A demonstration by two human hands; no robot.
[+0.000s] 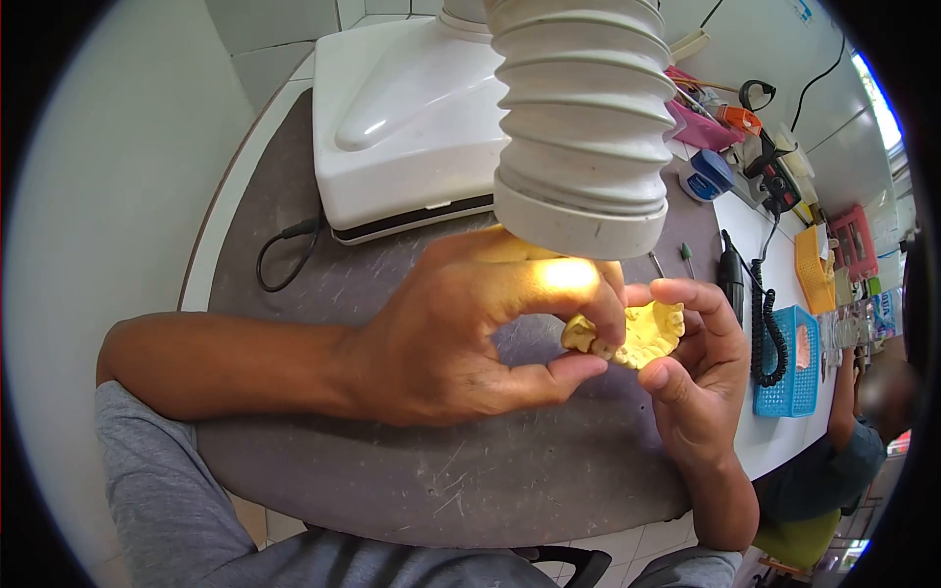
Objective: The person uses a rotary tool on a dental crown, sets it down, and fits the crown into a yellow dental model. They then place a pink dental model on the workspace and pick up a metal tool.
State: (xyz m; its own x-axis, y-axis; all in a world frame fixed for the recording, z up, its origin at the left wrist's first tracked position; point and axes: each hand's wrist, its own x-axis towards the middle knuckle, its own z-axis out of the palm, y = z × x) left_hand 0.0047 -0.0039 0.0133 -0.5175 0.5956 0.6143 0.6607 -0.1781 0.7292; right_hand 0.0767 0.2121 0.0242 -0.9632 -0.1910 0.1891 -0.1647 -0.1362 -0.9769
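Under the hose mouth, my right hand grips a yellow dental cast by its edge, thumb on the near side and fingers on the far side. The cast has a row of tooth shapes along its curved rim. My left hand comes in from the left, with thumb and fingers closed around a small yellow dental cast piece. This piece sits right at the left end of the cast, partly covered by my fingertips. Bright light falls on my left index finger.
A ribbed white suction hose hangs close above my hands, with a white machine housing behind. On the right are a black handpiece with coiled cord, a blue basket and a blue-lidded jar. A person sits beyond.
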